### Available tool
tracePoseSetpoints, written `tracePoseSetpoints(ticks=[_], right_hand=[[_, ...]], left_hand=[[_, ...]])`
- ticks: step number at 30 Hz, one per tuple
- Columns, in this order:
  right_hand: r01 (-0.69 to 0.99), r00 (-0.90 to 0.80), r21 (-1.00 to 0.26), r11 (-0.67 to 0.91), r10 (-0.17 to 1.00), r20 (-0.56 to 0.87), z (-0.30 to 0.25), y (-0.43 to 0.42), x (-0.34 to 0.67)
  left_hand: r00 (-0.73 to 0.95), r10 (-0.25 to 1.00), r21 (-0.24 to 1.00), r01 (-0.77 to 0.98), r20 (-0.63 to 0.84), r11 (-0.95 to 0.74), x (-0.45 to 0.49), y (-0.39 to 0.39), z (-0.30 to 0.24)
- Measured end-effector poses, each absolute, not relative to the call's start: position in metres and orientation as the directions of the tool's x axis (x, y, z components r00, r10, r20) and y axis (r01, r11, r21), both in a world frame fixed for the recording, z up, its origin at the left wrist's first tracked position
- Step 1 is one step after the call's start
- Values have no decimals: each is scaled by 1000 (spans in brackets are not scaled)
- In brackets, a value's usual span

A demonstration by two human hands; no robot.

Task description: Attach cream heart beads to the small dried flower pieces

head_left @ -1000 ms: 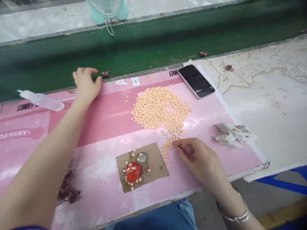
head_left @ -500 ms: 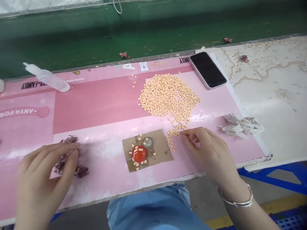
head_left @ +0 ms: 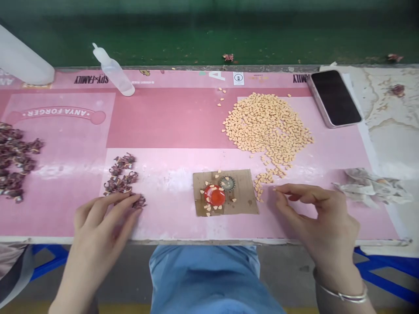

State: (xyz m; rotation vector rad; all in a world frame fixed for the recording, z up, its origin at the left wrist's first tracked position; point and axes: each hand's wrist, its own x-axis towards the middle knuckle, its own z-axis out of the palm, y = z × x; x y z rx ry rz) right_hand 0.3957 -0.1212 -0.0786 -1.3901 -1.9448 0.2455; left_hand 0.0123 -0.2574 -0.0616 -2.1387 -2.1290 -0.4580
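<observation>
The right hand (head_left: 327, 218) has a narrow grip, pinched on what looks like one small, pale-tan, heart-shaped piece (head_left: 274, 189), right of a loose trail of similar pieces (head_left: 264, 177). To its left lies the glossy red blob (head_left: 217, 198) on a brown cardboard rectangle (head_left: 242, 204), long axis left to right. The left hand (head_left: 98, 222), farther off, touches dark-purple dried flower clusters (head_left: 120, 185); I cannot tell whether its grip holds any.

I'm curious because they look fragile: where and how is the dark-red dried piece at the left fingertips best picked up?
I'd pinch the dark-red piece lightly across its crumpled middle, coming in from above and the near side. Its curled edges look too thin for a sure hold. Other dried pieces crowd its far-left side, while the left hand is on its near side.
</observation>
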Motion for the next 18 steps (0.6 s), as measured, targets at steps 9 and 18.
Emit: tracePoseSetpoints(ticks=[9,18], right_hand=[[458,-440,-651,606,790,426,-47,-120,325],[512,-539,-581,633,763,356,-40,-122,324]], left_hand=[[39,931,203,972,362,-119,22,-243,-67],[-115,902,557,816,417,-154,67,-229,-65]])
